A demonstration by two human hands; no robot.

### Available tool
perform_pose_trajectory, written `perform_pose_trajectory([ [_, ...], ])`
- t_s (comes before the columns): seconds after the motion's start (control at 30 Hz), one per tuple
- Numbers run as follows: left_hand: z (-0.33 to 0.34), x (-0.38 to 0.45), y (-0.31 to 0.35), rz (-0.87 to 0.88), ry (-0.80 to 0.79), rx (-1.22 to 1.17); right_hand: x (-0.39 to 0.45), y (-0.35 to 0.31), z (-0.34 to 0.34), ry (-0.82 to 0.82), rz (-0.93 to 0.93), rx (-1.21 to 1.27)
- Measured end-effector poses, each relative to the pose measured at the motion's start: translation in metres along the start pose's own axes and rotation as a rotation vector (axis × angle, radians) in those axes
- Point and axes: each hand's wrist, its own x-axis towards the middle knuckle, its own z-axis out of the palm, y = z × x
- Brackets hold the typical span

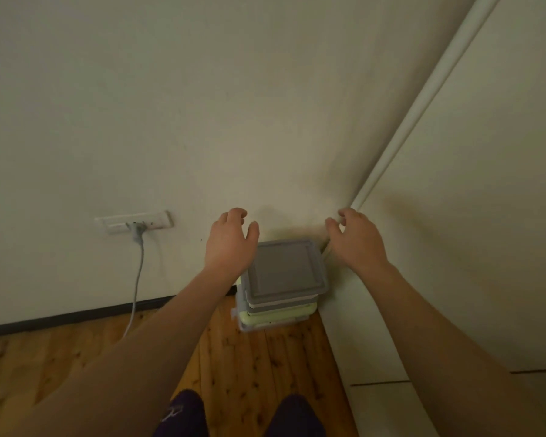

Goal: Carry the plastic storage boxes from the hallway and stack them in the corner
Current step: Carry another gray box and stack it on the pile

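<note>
Left hand (230, 239) and right hand (356, 238): fingers loosely curled, holding nothing, raised either side above the stack of boxes (281, 288). Stack: square, smooth plastic, grey-lidded, in the wall corner on knotty wooden floor (249, 367).

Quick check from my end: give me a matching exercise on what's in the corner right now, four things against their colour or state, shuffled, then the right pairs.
Things:
1. Top box lid
2. Box lower in the stack
3. Cable
4. Left hand

States:
A. plugged into the wall socket, hanging to the floor
B. pale green
C. grey, on top of the stack
D. open, holding nothing, above the stack

Pairs: 1-C, 2-B, 3-A, 4-D
</note>
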Motion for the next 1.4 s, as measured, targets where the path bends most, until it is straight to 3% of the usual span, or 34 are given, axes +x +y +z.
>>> perform_pose_trajectory([
  [0.47, -0.190, -0.033, 0.172, 0.007, 0.021, -0.113, -0.061, -0.117, -0.225, 0.063, -0.046, 0.073],
  [0.83, -0.272, -0.103, 0.216, 0.150, -0.028, -0.289, -0.179, -0.161, -0.293, 0.258, 0.013, 0.138],
  [1.07, -0.321, -0.193, 0.231, 0.358, -0.235, -0.324, -0.329, -0.177, -0.315, 0.434, 0.213, 0.168],
  [1.4, -0.319, -0.346, 0.280, 0.567, -0.505, -0.429, -0.520, -0.159, -0.359, 0.656, 0.443, 0.120],
])
